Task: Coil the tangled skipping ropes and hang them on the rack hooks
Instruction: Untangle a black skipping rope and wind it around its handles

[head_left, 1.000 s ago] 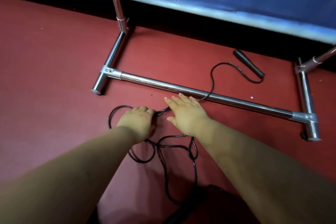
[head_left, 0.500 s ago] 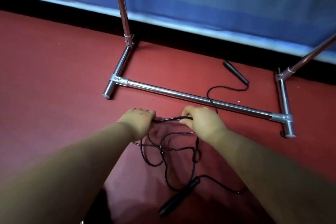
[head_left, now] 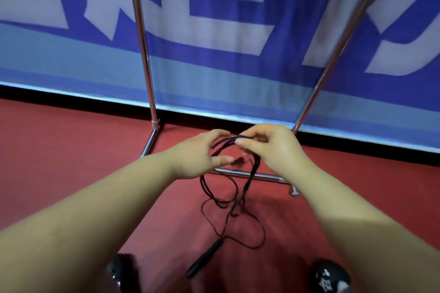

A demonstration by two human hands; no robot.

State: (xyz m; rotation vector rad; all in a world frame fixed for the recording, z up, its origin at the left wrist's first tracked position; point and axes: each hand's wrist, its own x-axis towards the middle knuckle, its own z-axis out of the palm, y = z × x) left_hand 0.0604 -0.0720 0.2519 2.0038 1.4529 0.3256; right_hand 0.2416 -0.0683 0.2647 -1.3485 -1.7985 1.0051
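A thin black skipping rope [head_left: 238, 194] hangs in tangled loops from both my hands, lifted off the red floor. My left hand [head_left: 200, 154] pinches a bundle of strands between thumb and fingers. Close beside it, my right hand [head_left: 271, 147] grips the same strands from above. One black handle [head_left: 206, 258] dangles low near the floor between my feet. The other handle is hidden. The chrome rack [head_left: 142, 54] stands right behind my hands, with two uprights and a base bar [head_left: 266, 176]. No hooks are in view.
A blue banner with large white lettering [head_left: 226, 19] covers the wall behind the rack. The rack's right upright [head_left: 333, 54] leans outward. My two black shoes [head_left: 329, 277] show at the bottom edge on the red floor [head_left: 59, 150].
Both hands have risen from floor level, lifting the rope into hanging loops. The view has tilted up towards the banner. The near handle has come off the floor.
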